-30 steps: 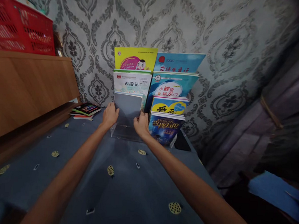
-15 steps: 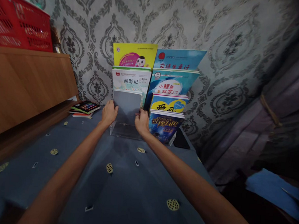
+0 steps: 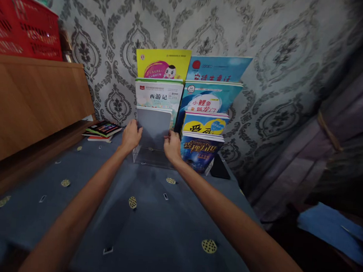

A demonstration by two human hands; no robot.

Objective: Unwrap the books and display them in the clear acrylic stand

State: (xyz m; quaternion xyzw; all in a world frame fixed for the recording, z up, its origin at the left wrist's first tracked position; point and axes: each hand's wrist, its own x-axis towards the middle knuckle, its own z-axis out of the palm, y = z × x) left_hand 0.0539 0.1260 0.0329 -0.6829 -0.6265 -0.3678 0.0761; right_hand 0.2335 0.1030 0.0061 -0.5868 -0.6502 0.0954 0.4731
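A grey notebook (image 3: pixel 153 128) stands upright at the front left of a clear tiered stand (image 3: pixel 153 158). My left hand (image 3: pixel 131 136) is closed on its left edge, and my right hand (image 3: pixel 172 145) pinches the right edge. Behind the notebook rise a white book (image 3: pixel 158 93) and a yellow book (image 3: pixel 163 64). To the right of my right hand is a dark blue book (image 3: pixel 201 152) in the lowest tier. Above it stand a blue and yellow book (image 3: pixel 204 123), a teal book (image 3: pixel 210 97) and a light blue book (image 3: pixel 219 68).
The stand rests on a blue patterned cloth (image 3: pixel 150 233) against a papered wall. A small stack of books (image 3: pixel 103 129) lies at the left, beside a wooden cabinet (image 3: pixel 31 104) carrying a red basket (image 3: pixel 27 28). A flat black object (image 3: pixel 220 168) lies right of the stand; a curtain (image 3: pixel 305 148) hangs farther right.
The view has shifted very slightly. Both hands keep their hold on the grey notebook, which stays in nearly the same place on the stand.
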